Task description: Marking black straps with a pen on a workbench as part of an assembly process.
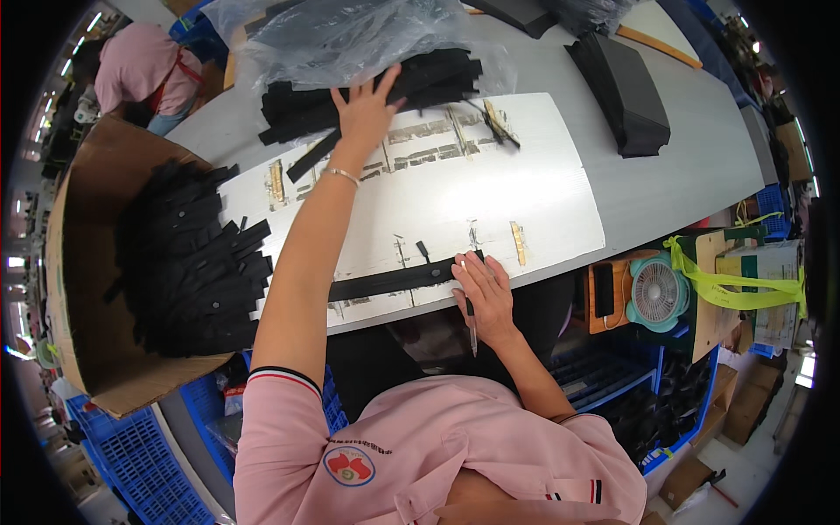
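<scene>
My left hand (367, 109) reaches far across the white board (542, 192), fingers spread flat on a pile of black strips (429, 79) lying half out of a clear plastic bag (332, 35). My right hand (483, 293) rests at the board's near edge, pressing the right end of a long black strip (394, 280) that lies along that edge. A thin knife-like tool (472, 337) pokes down from under that hand, held between the fingers.
A cardboard box (87, 254) full of cut black strips (188, 262) stands at my left. A stack of black foam pieces (626, 92) lies far right on the grey table. A small teal fan (658, 293) sits below the table edge. Another person (140, 70) in pink works far left.
</scene>
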### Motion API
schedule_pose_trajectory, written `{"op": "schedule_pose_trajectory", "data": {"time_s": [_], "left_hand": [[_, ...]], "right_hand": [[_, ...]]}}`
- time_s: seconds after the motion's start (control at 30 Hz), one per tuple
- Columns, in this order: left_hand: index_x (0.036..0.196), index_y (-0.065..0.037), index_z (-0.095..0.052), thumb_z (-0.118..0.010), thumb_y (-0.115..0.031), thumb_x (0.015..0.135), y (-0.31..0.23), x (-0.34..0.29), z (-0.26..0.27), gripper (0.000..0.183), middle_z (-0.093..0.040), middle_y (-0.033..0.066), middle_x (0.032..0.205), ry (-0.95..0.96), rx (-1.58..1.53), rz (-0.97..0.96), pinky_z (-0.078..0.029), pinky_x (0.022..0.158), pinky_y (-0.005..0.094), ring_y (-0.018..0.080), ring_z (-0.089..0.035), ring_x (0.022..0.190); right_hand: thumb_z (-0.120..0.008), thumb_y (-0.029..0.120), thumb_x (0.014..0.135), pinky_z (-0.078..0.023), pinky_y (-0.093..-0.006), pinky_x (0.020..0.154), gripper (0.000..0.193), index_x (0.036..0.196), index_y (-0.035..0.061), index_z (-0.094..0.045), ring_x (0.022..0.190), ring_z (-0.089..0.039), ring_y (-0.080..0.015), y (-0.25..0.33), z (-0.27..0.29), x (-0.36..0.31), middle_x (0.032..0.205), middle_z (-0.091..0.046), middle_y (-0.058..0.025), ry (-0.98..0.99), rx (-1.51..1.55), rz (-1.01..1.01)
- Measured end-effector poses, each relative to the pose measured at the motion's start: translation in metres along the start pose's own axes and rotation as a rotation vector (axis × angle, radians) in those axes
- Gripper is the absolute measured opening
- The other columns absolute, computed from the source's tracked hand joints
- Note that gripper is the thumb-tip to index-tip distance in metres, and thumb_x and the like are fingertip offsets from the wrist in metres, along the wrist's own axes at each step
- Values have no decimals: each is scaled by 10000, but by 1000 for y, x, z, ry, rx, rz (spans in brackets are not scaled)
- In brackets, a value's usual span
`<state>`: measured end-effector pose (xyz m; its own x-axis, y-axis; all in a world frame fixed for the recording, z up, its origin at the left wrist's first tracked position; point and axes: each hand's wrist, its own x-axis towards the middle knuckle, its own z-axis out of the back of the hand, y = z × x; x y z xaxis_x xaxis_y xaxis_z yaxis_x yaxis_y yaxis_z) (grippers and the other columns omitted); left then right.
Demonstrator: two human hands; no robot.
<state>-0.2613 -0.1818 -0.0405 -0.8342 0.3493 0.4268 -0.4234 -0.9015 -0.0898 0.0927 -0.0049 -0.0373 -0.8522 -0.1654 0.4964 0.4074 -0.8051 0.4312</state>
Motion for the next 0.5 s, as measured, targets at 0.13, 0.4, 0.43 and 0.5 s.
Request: {"op": "schedule_pose_trajectory", "data": {"time_s": [0.13,0.4,0.43,0.5], "left_hand": [[1604,-418,-277,-696,-416,940,-1,17,-8,785,-338,121,1648,75,35,56,-17,1199,698,351,-233,1546],[1582,-155,-392,-659,-262,962,-7,-45,44,683,-299,193,1652,46,-338,-63,-46,1233,609,385,-177,1562],[1582,-155,-392,-659,-262,962,-12,-64,61,683,-299,193,1652,52,-335,-63,-46,1233,609,385,-177,1562],[1571,-148,-412,-645,-277,980,-28,-109,97,649,-306,190,1653,203,-470,-90,-39,1239,590,373,-191,1566]], "right_hand": [[-754,61,862,-392,-460,1143,495,1337,54,-616,1340,-578,-275,-1,1,-1,1358,-658,-113,-30,25,-7],[-747,120,884,-329,-497,1170,472,1338,84,-622,1338,-562,-267,-1,7,-1,1371,-658,-74,-38,-92,-42],[-753,132,881,-299,-513,1183,490,1350,98,-613,1325,-566,-250,-2,7,-2,1379,-656,-57,-32,-80,-52],[-756,134,879,-298,-515,1183,502,1357,100,-605,1324,-567,-247,-4,10,-2,1376,-658,-58,-28,-98,-52]]}}
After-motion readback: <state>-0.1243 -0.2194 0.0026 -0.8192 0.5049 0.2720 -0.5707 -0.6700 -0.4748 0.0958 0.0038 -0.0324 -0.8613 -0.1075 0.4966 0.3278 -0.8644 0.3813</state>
